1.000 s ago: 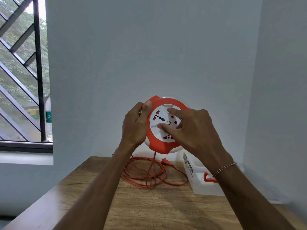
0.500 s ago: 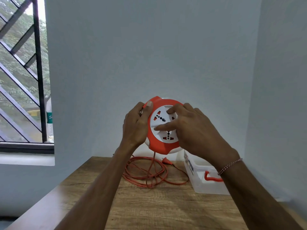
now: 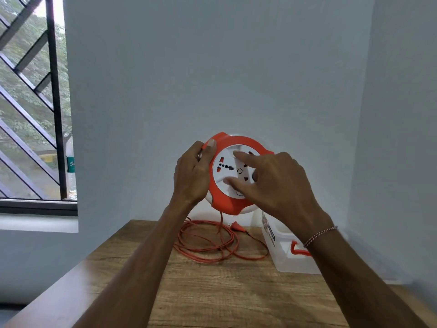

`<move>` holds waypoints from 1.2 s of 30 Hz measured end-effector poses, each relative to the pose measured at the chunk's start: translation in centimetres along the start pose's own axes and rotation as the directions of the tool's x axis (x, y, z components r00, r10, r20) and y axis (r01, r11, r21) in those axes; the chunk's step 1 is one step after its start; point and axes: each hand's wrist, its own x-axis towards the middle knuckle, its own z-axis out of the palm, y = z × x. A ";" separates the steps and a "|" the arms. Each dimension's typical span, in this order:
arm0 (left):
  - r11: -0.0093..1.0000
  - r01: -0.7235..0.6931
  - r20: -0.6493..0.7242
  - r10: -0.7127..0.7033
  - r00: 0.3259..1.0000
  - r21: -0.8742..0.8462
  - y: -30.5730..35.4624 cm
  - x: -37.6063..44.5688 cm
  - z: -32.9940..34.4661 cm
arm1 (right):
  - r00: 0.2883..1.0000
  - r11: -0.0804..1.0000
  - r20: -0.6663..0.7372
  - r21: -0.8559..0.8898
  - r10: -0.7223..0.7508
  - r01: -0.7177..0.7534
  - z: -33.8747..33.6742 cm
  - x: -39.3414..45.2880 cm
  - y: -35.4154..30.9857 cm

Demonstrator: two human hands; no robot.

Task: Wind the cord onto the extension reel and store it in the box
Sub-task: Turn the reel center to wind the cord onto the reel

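I hold a round orange and white extension reel point(image 3: 225, 200) upright in the air above the table. My left hand point(image 3: 192, 175) grips its left rim, thumb on the orange edge. My right hand point(image 3: 274, 183) presses its fingers on the white socket face, covering the right half. An orange cord point(image 3: 208, 242) hangs from the reel's bottom and lies in loose loops on the wooden table point(image 3: 224, 292), ending in an orange plug point(image 3: 237, 226). A clear plastic box point(image 3: 290, 261) with an orange handle stands at the right, partly behind my right wrist.
The table stands in a corner, with walls behind and to the right. A barred window point(image 3: 30, 114) is at the left, with a bottle point(image 3: 70, 171) on its sill. The table's left edge runs diagonally toward me.
My right hand's fingers have shifted around the white face, from spread to bunched and back to spread, with the face turning under them. The left hand has stayed on the rim.
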 end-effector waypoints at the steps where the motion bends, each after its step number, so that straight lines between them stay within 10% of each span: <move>1: 1.000 -0.002 -0.002 0.002 1.000 0.001 0.0 0.0 0.0 | 1.000 1.000 0.013 0.002 -0.012 0.012 0.0 0.1 0.2; 15: 1.000 -0.023 0.015 0.023 1.000 -0.009 0.1 -0.2 0.1 | 0.941 0.954 0.258 -0.141 -0.221 0.263 -1.9 0.0 -0.3; 36: 1.000 -0.017 0.004 0.017 1.000 -0.012 0.0 0.1 0.1 | 0.996 0.996 -0.079 -0.089 -0.031 0.024 0.5 -0.3 0.0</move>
